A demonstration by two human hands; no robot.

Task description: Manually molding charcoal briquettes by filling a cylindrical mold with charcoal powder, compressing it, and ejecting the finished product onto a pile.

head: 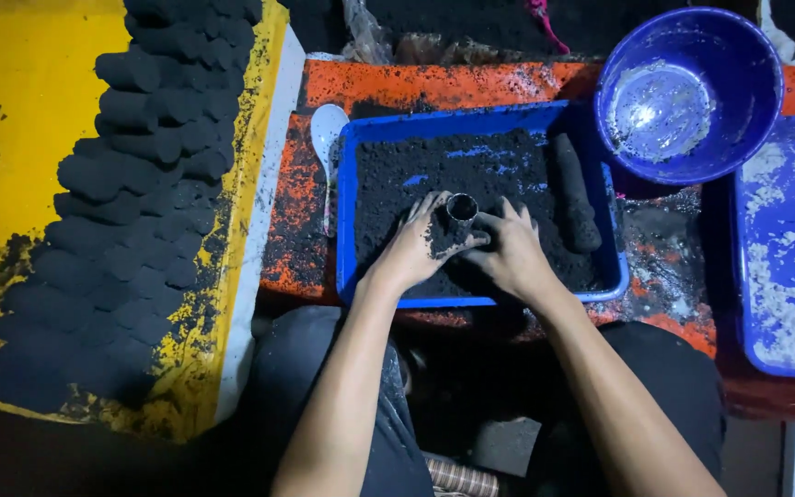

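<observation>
A blue tray (346, 230) holds black powder. A small dark metal tube (461, 208) stands upright in the powder near the tray's middle. My left hand (420, 247) wraps around the tube from the left, thumb under it. From the right, my right hand (513, 253) presses against the tube and the powder, fingers together. Both hands are dusted black. A black rod-shaped tool (574, 193) lies in the tray to the right of my hands.
Rows of black cylinders (131, 212) lie on a yellow board (20, 120) at the left. A white spoon (326, 138) rests by the tray's left edge. A blue bowl (692, 92) and a second blue tray (789, 267) with white powder sit at the right.
</observation>
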